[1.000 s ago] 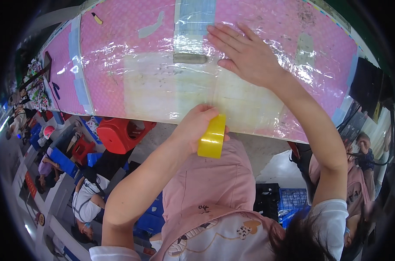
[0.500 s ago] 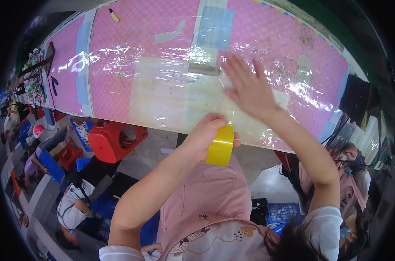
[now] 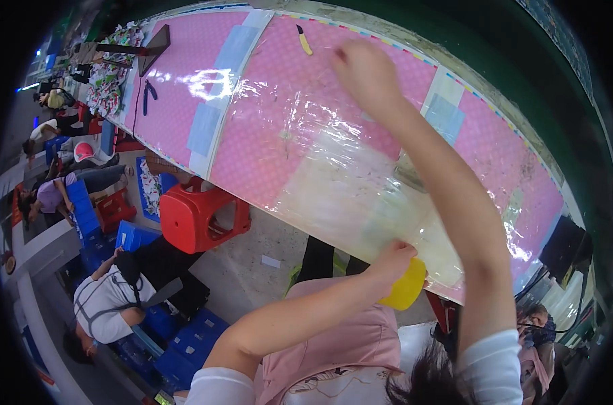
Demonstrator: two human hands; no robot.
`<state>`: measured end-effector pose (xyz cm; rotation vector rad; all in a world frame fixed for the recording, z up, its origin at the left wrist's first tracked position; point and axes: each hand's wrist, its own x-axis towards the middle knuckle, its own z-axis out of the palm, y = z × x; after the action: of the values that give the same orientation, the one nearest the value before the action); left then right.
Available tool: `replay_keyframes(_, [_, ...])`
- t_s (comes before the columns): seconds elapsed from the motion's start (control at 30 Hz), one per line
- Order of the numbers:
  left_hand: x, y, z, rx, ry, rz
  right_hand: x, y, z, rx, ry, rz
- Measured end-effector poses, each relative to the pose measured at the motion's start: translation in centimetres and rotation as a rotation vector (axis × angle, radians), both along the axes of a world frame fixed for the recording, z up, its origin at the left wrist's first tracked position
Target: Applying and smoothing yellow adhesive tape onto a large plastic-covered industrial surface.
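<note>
My left hand (image 3: 394, 264) is closed around a roll of yellow tape (image 3: 406, 287) at the table's near edge. Over the far part of the table, my right hand (image 3: 368, 71) is curled with its fingers drawn in, and nothing shows in it. A yellow-handled utility knife (image 3: 305, 42) lies just left of that hand, apart from it. Under my right forearm is a flat greyish bar (image 3: 409, 174), partly hidden by the arm. The table (image 3: 266, 155) has a pink patterned top under clear glossy film.
Dark-handled pliers (image 3: 146, 96) and a dark angled stand (image 3: 154, 50) are at the table's left end, beside a heap of colourful scraps (image 3: 114, 77). A red stool (image 3: 202, 219) stands by the near edge. Another person (image 3: 114, 307) sits at the lower left. A black box (image 3: 564, 246) is at the right end.
My right hand has moved far across the table toward the knife, its spread fingers now curled. My left hand still holds the tape roll. The view has swung left.
</note>
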<state>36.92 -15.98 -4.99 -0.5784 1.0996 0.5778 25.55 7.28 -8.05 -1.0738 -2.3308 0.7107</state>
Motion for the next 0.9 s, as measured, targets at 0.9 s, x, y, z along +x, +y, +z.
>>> replay_keyframes(0.9, [-3.2, 2.7, 3.7, 0.039, 0.176, -0.361, 25.9, -13.6, 3.6, -0.754, 0.017, -0.049])
